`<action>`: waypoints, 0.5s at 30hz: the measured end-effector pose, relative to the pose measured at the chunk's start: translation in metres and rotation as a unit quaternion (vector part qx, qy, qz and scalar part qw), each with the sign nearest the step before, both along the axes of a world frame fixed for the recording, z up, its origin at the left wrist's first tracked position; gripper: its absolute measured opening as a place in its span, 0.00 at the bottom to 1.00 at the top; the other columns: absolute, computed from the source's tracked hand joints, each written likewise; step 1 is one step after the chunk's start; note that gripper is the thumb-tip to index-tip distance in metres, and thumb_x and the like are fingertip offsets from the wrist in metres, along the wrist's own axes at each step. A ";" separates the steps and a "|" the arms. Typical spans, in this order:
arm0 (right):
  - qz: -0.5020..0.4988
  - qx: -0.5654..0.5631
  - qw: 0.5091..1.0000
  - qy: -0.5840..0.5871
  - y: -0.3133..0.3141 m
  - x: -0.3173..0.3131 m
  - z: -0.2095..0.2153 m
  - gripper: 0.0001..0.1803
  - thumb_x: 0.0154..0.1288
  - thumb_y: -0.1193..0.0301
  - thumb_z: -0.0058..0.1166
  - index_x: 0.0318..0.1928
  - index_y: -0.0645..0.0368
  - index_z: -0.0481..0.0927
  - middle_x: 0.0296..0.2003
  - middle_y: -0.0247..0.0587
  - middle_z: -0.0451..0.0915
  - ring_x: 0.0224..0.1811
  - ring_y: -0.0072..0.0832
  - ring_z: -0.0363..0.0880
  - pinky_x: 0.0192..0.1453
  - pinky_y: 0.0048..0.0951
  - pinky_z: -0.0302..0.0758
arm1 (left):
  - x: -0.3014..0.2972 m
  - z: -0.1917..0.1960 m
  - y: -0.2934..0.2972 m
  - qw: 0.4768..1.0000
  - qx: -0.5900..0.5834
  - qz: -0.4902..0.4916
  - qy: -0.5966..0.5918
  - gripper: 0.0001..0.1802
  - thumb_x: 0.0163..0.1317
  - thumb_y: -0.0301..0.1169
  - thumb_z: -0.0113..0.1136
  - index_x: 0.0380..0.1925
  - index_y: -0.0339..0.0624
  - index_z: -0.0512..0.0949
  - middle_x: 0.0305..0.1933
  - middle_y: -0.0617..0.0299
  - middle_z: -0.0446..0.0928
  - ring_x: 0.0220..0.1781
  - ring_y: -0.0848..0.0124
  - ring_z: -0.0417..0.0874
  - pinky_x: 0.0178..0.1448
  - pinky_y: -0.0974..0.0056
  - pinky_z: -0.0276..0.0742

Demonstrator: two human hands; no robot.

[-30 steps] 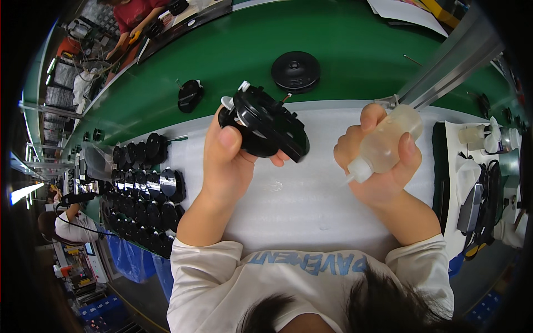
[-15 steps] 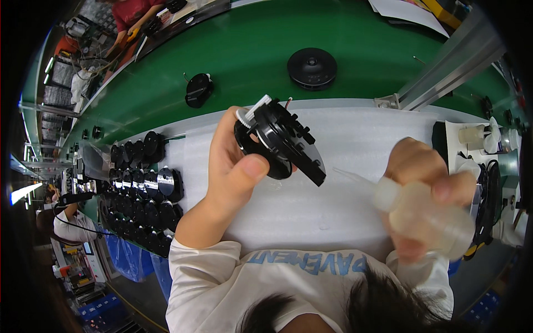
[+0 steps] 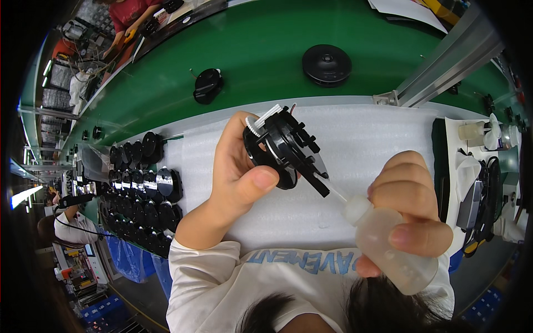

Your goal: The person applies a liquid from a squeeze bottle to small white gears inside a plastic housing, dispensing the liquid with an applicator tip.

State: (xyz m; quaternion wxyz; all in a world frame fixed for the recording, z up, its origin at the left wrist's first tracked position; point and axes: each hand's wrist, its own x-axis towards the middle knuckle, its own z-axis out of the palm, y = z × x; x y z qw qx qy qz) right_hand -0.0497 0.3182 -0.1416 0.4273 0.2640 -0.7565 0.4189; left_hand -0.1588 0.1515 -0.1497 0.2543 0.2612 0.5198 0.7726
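My left hand [image 3: 236,166] is closed round a black plastic mechanism [image 3: 286,144] with white gear teeth on its upper side and a flat arm pointing down to the right. It is held tilted above the white foam sheet [image 3: 288,222]. My right hand [image 3: 413,205] grips a translucent squeeze bottle [image 3: 391,247] with a long thin nozzle [image 3: 336,191]. The nozzle tip reaches the end of the black arm; whether it touches cannot be told. What the bottle holds is only faintly seen.
Rows of black round units [image 3: 144,188] stand at the left. On the green belt [image 3: 261,50] lie a small black part [image 3: 208,86] and a round black disc [image 3: 327,65]. A metal post [image 3: 444,61] rises at right, near cables [image 3: 486,194]. Another person [image 3: 130,14] works far left.
My right hand has brought the bottle left, its nozzle now at the black arm's end. My left hand and the mechanism have shifted slightly right and down. The belt items moved right.
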 end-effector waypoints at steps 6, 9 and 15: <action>0.004 0.011 1.000 -0.010 0.004 0.002 0.002 0.25 0.52 0.49 0.53 0.44 0.47 0.60 0.26 0.37 0.67 0.23 0.29 0.65 0.26 0.30 0.59 | -0.002 -0.001 0.001 1.000 -0.001 0.010 0.011 0.35 0.42 0.49 0.66 0.38 0.35 0.61 0.35 0.50 0.73 0.31 0.67 0.79 0.32 0.68 0.77; 0.006 0.016 1.000 -0.005 0.004 0.003 0.003 0.26 0.51 0.49 0.54 0.43 0.47 0.61 0.26 0.37 0.67 0.22 0.29 0.65 0.26 0.29 0.58 | -0.002 0.001 0.001 1.000 0.004 0.022 0.009 0.35 0.42 0.50 0.66 0.39 0.35 0.61 0.35 0.50 0.73 0.30 0.67 0.79 0.31 0.68 0.77; 0.012 -0.004 1.000 0.020 0.000 0.000 -0.005 0.27 0.49 0.48 0.56 0.42 0.48 0.61 0.25 0.36 0.67 0.21 0.28 0.65 0.26 0.29 0.58 | 0.001 -0.001 -0.002 1.000 -0.012 0.026 0.005 0.37 0.43 0.52 0.64 0.40 0.34 0.61 0.35 0.51 0.73 0.29 0.67 0.79 0.30 0.68 0.76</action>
